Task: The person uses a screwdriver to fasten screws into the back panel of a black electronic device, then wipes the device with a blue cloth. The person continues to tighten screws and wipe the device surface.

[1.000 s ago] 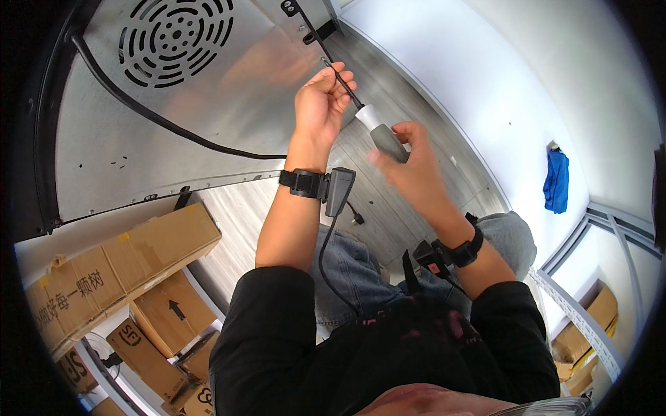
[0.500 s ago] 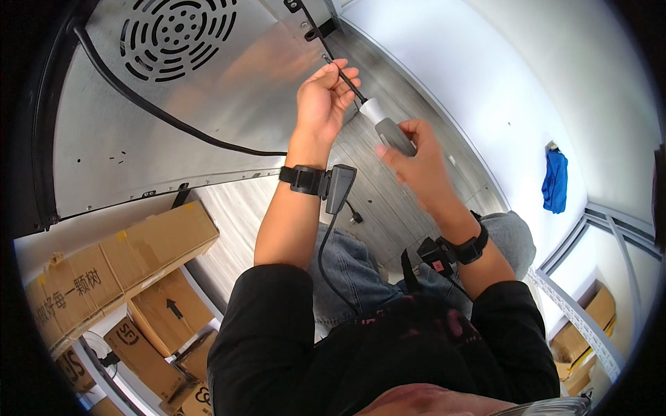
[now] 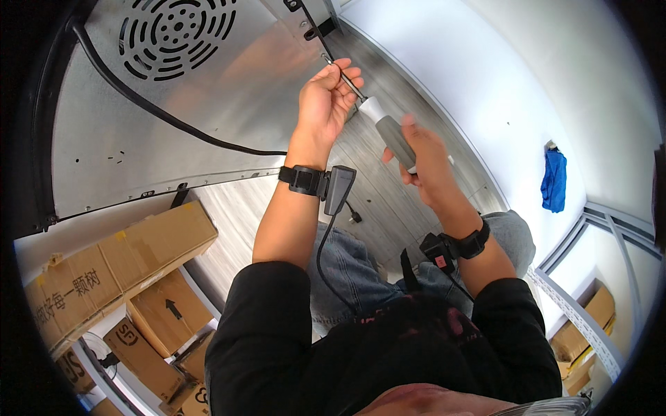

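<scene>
A screwdriver (image 3: 394, 135) with a grey handle, a white collar and a metal shaft slants up and left to the edge of a bare metal appliance panel (image 3: 229, 118). Its tip sits at a small fastener by that edge. My left hand (image 3: 325, 104) pinches the shaft close to the tip between thumb and fingers, the other fingers curled loosely. Around the handle is my right hand (image 3: 429, 163), thumb along one side and fingertips on the other, slightly blurred.
A black power cable (image 3: 173, 121) droops across the panel, below round vent slots. Cardboard boxes (image 3: 132, 256) fill a shelf at lower left. A blue cloth (image 3: 554, 182) hangs on the white wall at right. A metal shelf frame (image 3: 583, 322) stands at lower right.
My right hand has shifted and turned on the screwdriver handle, moving slightly down and right, so more of the handle shows. My left hand stays on the shaft.
</scene>
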Demonstrator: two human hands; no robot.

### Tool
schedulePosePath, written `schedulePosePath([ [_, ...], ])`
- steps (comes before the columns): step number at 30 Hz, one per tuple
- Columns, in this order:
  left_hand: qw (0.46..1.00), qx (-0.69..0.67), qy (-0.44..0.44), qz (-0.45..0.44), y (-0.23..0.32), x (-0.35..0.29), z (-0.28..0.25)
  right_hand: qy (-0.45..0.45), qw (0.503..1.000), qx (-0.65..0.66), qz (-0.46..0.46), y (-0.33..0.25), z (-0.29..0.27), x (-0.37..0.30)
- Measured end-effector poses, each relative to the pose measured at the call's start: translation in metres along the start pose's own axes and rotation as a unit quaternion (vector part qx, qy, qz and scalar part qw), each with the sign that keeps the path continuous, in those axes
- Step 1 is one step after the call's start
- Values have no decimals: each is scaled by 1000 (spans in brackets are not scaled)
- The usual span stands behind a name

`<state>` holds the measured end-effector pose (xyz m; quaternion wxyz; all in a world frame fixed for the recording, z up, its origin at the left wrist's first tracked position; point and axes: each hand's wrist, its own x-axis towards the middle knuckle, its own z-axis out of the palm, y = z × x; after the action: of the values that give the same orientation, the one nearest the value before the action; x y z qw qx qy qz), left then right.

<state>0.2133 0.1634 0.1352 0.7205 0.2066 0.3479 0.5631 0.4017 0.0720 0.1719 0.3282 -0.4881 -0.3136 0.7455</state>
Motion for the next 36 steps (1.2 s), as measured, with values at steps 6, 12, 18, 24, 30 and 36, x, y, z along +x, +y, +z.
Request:
schedulePosePath([
  [6, 999, 22, 27, -1, -4, 4, -6, 158, 963, -139, -165, 38, 15, 15],
  [12, 1000, 3, -16, 6, 2, -6, 6, -7, 1000, 24, -16, 18, 1, 7],
  [18, 997, 62, 44, 15, -1, -2, 4, 169, 929, -256, -208, 35, 15, 14],
  [24, 995, 94, 35, 21, 0, -6, 7, 260, 778, -437, -367, 31, 20, 3],
  [30, 998, 63, -11, 8, 3, -11, 11, 215, 911, -272, -224, 11, 19, -2],
  [36, 997, 65, 21, 29, -2, -6, 4, 221, 847, -380, -299, 16, 28, -9],
])
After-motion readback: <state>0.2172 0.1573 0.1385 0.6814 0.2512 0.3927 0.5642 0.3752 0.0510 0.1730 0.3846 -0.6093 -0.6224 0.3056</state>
